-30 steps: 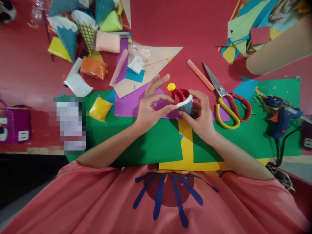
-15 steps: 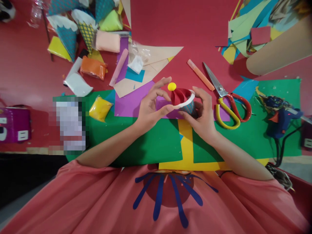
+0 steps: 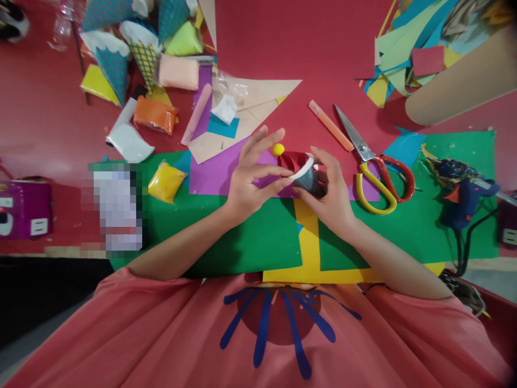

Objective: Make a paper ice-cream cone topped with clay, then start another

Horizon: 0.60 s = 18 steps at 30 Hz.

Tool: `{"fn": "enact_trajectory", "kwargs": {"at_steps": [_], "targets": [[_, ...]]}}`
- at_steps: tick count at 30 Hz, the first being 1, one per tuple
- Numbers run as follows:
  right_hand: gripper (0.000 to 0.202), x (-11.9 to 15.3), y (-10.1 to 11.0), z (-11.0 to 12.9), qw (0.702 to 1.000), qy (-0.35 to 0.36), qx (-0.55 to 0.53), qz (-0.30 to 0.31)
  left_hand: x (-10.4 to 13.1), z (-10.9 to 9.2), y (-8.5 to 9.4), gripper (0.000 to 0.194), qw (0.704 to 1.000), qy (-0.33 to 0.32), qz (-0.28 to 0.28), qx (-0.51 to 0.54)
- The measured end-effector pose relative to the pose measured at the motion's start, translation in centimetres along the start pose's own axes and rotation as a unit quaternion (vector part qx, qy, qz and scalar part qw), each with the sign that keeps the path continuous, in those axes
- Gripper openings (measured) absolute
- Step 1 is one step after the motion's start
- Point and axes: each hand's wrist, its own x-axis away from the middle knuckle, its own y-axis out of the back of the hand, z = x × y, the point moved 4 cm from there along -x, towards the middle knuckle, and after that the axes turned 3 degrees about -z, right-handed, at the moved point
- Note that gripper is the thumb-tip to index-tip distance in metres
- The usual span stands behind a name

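Left hand (image 3: 246,180): grip is pinching the white trim (image 3: 302,170), which is looking soft.
Right hand (image 3: 336,202): grip is holding the cone (image 3: 308,183) by its side, likely the safer place.
Cone: is sitting between both hands, above purple paper (image 3: 208,175); probably light, easily creased.

Scissors (image 3: 364,151) with a red and a yellow handle lie beside an orange stick (image 3: 331,126); a blue glue gun (image 3: 467,202) rests on green paper (image 3: 424,229) to the right; farther up, a tan cylinder (image 3: 464,81) stretches in from the right edge, near paper scraps (image 3: 398,46); leftward, a yellow packet (image 3: 167,181) sits by an orange packet (image 3: 154,115) and a white packet (image 3: 131,144); a purple case (image 3: 24,207) lies at the left edge.
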Motion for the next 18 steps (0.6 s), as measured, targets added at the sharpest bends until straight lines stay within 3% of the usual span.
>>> {"fn": "enact_trajectory", "kwargs": {"at_steps": [12,18], "targets": [[0.051,-0.30,0.12,0.57,0.999,-0.036,-0.025,0.010,-0.09,0.67,-0.03,0.029,0.997,0.055,0.037,0.038],[0.065,-0.32,-0.16,-0.21,0.976,-0.132,-0.165,0.048,-0.11,0.26,-0.10,0.023,0.995,0.041,0.042,0.075]]}}
